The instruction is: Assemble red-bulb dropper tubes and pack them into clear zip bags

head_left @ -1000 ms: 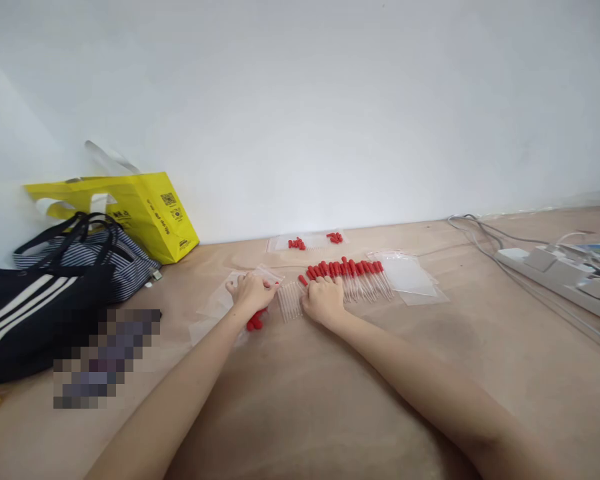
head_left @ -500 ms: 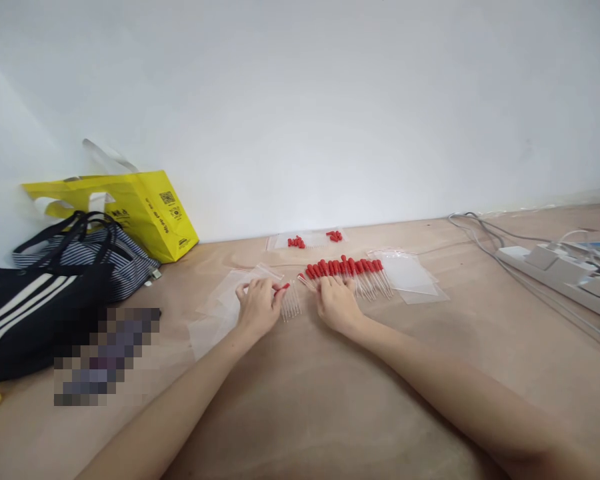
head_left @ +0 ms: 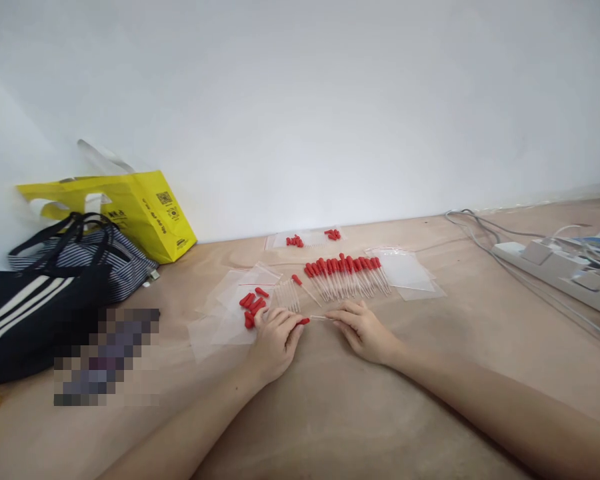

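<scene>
My left hand is closed on a red rubber bulb, whose open end faces right. Between finger and thumb my right hand pinches a thin clear glass dropper tube, its free end close to the bulb; whether they touch I cannot tell. Behind my hands lies a row of droppers with red bulbs, and one more dropper lies slanted left of them. Several bare glass tubes lie beside it. Loose red bulbs rest on clear plastic bags near my left hand.
Clear zip bags lie right of the row. Near the wall is another bag with red bulbs and tubes. A yellow bag and a black bag stand left. A white power strip with cables lies right.
Both hands have come nearer to me and face each other, the left with a red bulb, the right with a glass tube. The slanted dropper and loose bulbs are now uncovered.
</scene>
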Demonstrator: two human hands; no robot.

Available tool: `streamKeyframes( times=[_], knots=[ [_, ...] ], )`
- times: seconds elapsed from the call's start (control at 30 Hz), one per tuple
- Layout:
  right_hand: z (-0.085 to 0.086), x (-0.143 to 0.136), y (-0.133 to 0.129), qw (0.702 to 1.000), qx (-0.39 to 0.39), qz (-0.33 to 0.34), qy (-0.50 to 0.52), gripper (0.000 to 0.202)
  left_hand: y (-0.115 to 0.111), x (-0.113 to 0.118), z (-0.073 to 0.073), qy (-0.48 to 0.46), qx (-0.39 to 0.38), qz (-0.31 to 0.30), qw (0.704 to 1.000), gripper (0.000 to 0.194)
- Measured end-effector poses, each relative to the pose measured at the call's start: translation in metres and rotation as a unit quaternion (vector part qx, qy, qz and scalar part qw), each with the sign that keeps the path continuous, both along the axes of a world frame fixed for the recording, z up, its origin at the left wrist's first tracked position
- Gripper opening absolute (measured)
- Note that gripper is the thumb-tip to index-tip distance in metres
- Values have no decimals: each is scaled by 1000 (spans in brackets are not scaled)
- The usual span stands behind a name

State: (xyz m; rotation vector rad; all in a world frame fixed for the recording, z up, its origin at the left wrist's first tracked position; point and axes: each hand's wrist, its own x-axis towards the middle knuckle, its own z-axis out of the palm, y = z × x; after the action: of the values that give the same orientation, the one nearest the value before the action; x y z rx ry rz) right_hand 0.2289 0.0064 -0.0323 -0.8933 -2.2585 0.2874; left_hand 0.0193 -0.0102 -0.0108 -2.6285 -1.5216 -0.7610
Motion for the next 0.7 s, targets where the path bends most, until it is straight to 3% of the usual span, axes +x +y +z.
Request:
streamKeyframes(
  times=[0.43, 0.6, 0.7],
  knots=[
    [-1, -2, 3, 998, 41, 38, -24, 30, 2, 6, -1, -36, 4, 0, 999, 20],
    [2, 0, 5, 991, 103, 46, -67, 43, 1, 5, -1, -23, 14, -15, 1000, 20],
    [2, 0, 6, 987, 137, 41, -77, 39, 0, 5, -2, -19, 19, -29, 999, 20]
  ],
)
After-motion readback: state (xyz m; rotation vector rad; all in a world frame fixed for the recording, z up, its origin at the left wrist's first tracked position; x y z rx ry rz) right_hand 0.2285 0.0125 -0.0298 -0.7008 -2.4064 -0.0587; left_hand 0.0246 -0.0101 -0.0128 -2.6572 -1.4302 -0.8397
